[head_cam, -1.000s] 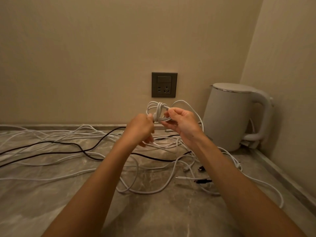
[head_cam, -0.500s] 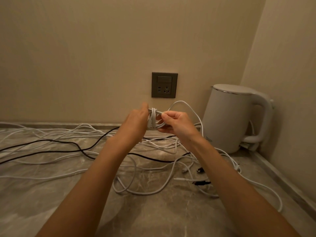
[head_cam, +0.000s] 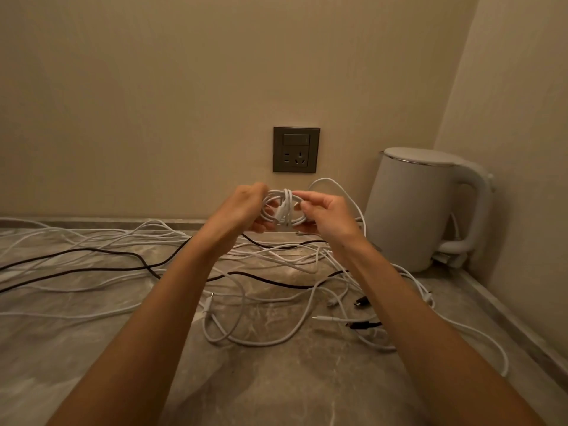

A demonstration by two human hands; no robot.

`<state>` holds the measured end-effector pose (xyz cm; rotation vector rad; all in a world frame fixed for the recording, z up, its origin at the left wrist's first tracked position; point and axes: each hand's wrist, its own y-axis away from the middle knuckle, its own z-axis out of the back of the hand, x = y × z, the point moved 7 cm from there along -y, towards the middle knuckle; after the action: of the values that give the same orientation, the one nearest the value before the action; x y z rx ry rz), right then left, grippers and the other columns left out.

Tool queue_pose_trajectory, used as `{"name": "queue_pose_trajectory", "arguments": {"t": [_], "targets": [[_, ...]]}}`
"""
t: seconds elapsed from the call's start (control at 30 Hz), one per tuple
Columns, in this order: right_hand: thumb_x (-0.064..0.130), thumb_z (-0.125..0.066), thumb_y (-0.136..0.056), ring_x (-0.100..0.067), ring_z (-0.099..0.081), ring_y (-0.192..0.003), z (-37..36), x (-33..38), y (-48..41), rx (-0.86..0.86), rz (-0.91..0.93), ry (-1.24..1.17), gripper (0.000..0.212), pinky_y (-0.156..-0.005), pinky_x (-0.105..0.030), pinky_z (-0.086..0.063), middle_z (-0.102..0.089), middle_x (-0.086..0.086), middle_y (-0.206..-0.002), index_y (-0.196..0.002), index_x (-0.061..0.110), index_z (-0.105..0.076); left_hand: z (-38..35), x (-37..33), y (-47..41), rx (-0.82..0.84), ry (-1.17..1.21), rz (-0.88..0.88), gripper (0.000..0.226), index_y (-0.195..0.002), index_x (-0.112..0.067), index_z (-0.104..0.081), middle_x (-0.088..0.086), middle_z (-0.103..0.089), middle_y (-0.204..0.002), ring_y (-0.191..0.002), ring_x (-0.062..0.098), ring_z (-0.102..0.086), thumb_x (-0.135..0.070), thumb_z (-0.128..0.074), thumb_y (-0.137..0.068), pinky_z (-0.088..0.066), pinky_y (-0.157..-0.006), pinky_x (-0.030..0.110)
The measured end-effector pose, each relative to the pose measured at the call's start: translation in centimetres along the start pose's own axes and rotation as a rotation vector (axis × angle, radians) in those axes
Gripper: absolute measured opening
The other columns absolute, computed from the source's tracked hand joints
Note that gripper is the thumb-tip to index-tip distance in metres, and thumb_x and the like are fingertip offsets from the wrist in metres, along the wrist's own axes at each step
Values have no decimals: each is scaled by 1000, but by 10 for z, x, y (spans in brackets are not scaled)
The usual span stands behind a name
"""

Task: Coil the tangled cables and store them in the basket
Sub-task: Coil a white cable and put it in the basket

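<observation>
Coil (head_cam: 284,210) of white cable is held up in the air just below the socket (head_cam: 296,150), between both hands. Left hand (head_cam: 242,210) grips the coil's left side, fingers curled round the loops. Right hand (head_cam: 329,216) pinches the coil's right edge with thumb and forefinger, other fingers loosely bent. A few turns already cross the coil's middle. One slack strand arcs up right of the socket, then drops toward the kettle (head_cam: 415,210).

Step in hand looks like binding the coil. To do it well:
- left hand clamps the loops flat so they don't spring apart
- right hand feeds the slack round the middle, snug and not kinked
- tuck the plug end under a turn
- check the slack isn't snagged in the pile before pulling, or it may drag other leads along

Loose cables (head_cam: 270,342), mostly white, sprawl on the tabletop (head_cam: 276,379) below and left of the socket. A black cable (head_cam: 92,265) runs through them, with small plugs lying lower right. Most of the task looks undone. Basket not in view.

Writing: none readable. Socket face shows only pin holes and a switch. No logo seen on the kettle.
</observation>
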<state>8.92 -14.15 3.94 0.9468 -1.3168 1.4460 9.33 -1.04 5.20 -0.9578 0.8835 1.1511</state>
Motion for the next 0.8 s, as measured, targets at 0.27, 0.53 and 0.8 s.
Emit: {"name": "queue_pose_trajectory", "arguments": {"t": [0.27, 0.53, 0.8], "targets": [[3, -46, -97, -8, -55, -75, -6, -7, 1, 73, 16, 43, 27, -69, -20, -47, -65, 2, -91, -115, 11, -64, 3, 18, 3, 104, 107, 200, 32, -88, -7, -60, 7, -58, -78, -67, 17, -60, -29, -39, -98, -44, -61, 24], [12, -50, -95, -14, -57, -73, -7, -17, -3, 58, -24, -171, 21, -74, -31, -46, -67, -2, -80, -90, 17, -70, 0, 17, 3, 106, 160, 226, 28, -84, -3, -59, 11, -62, -74, -53, 15, -64, -25, -46, -96, -52, -49, 20], [-6, -52, -88, -12, -62, -79, -2, -14, -1, 11, 38, -278, 22, -77, -26, -49, -69, 0, -78, -84, 7, -69, -2, 16, 0, 28, 106, 160, 26, -84, -2, -57, 13, -61, -77, -61, 20, -63, -23, -47, -96, -54, -49, 22]]}}
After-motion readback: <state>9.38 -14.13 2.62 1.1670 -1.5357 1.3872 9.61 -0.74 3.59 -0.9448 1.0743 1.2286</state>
